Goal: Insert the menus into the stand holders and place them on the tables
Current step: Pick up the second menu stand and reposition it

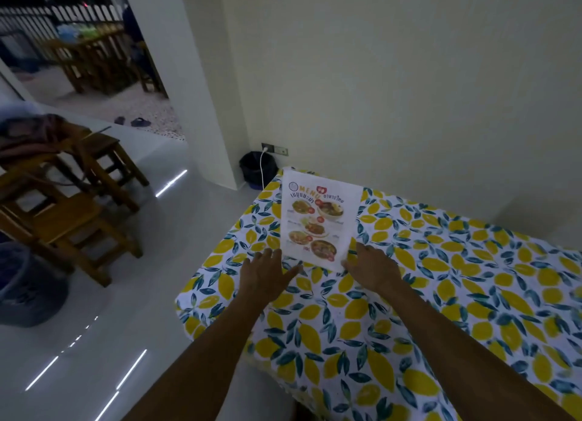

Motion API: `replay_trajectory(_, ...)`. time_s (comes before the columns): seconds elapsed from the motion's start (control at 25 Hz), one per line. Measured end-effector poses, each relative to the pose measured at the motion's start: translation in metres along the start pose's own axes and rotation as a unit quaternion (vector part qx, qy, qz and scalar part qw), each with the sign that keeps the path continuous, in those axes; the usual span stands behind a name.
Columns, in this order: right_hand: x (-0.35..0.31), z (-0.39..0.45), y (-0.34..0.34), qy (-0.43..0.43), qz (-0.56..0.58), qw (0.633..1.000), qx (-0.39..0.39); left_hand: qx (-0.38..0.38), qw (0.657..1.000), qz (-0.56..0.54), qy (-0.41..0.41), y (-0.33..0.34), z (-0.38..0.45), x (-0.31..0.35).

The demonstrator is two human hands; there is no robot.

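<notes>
White printed menu sheet (318, 222) upright between spread, open fingers (267, 257) of left hand (266, 274) and right hand (371, 269); steady base squarely on lemon-print tablecloth (441, 294).

1. A lemon-print cloth (441, 294), yellow fruit and blue-green leaves on white, covers the tabletop.
2. A black bin (255, 169) stands on the floor in the corner, against the cream wall (409, 74).
3. A wall socket (275, 149) sits just above the bin, with a white cable (262, 169) hanging down from it.
4. Wooden chairs (72, 206) are stacked at the left, with a cloth (34, 134) draped on top.
5. A grey tub (25, 288) sits on the glossy white floor (126, 310) below them.
6. Through the doorway, dark sandals (140, 122) lie on gravel near a wooden bench (91, 62) and a picket fence (47, 17).
</notes>
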State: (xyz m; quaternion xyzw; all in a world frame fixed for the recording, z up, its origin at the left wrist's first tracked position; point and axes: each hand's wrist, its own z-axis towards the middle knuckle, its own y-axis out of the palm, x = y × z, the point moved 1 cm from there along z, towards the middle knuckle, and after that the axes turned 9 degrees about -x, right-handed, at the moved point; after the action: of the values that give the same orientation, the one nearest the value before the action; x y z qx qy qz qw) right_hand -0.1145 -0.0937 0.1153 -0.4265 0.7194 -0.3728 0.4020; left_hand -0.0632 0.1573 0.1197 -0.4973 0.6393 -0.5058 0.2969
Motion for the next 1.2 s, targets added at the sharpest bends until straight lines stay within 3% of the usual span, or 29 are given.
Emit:
replay_trajectory(0.16,0.007,0.043,0.006,0.031,0.084,0.995,0.031,-0.022,0.997,-0.073,-0.023,-0.007,0.055,-0.016)
replay_trajectory(0.32,0.015,0.078,0.014,-0.020,0.164,0.980,0.112,-0.027,0.990,-0.139,-0.021,-0.005,0.125,-0.022)
replay_trajectory(0.48,0.024,0.102,0.008,-0.064,0.268,0.957,0.096,0.036,0.975,-0.220,0.001,-0.009,0.166,-0.026)
replay_trajectory(0.6,0.024,0.117,-0.006,-0.060,0.307,0.947,0.073,0.029,0.964,-0.261,0.036,-0.023,0.193,-0.035)
replay_trajectory(1.0,-0.003,0.215,-0.105,-0.091,0.238,0.935,0.246,0.103,0.954,-0.266,0.086,-0.142,0.299,-0.031)
replay_trajectory(1.2,-0.020,0.269,-0.120,-0.074,0.222,0.935,0.268,0.116,0.946,-0.273,0.134,-0.156,0.367,-0.049)
